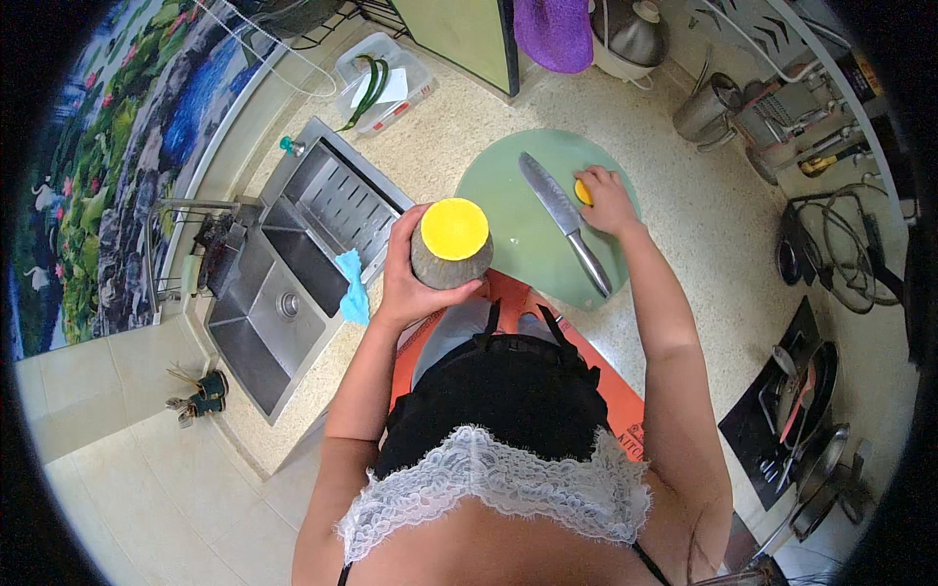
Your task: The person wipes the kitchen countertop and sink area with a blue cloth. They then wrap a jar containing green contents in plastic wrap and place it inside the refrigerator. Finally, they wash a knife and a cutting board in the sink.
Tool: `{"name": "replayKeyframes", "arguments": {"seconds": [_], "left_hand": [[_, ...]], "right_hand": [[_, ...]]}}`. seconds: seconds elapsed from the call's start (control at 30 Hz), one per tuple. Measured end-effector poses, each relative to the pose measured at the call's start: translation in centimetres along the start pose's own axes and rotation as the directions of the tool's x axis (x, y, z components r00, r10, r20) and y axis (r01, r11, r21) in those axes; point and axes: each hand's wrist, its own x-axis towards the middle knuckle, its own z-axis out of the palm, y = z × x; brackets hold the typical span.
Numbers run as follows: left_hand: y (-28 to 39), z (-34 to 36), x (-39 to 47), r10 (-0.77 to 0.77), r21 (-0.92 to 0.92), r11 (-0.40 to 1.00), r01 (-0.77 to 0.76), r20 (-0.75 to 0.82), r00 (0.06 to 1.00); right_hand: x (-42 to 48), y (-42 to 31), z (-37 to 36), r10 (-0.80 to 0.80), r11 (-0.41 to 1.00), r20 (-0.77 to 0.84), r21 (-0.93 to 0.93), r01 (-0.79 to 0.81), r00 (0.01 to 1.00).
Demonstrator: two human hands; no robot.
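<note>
My left hand grips a grey-green squash, probably a pumpkin, held up between the sink and the board. Its cut face is bright yellow and turned up toward me. Over at the right of the round green cutting board, my right hand has its fingers around a small yellow cut piece, partly hidden by them. A chef's knife with a steel handle lies flat on the board, left of that hand, its blade tip pointing away from me. A small pale scrap rests on the board.
Left is a double steel sink with a slotted drainer and a blue cloth over its edge. A plastic box with green peppers stands behind. Pans are at right; a grater is back right.
</note>
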Motion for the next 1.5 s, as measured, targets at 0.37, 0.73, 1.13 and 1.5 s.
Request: {"name": "replayKeyframes", "arguments": {"seconds": [0.37,0.73,1.13,1.5], "left_hand": [[-4.4,2.3,-1.3,-0.169,-0.540,0.701,0.466,0.509,0.844],[2.5,7.4,7.6,0.303,-0.219,0.704,0.676,0.953,-0.008],[9.1,6.6,8.8,0.339,-0.058,0.788,0.613,0.871,-0.354],[13.4,9.6,9.9,0.299,-0.014,0.808,0.590,0.871,-0.389]], "right_hand": [[-24.1,-12.1,-4.7,0.459,-0.468,-0.055,0.833,0.294,0.887],[-31.8,-34.9,2.3,0.984,0.134,-0.168,0.438,0.889,-0.066],[-34.3,-51.3,5.8,0.000,0.058,-0.314,0.948,-0.313,-0.950],[-36.5,-42.0,10.1,0.474,0.007,0.022,1.000,0.029,-0.880]]}}
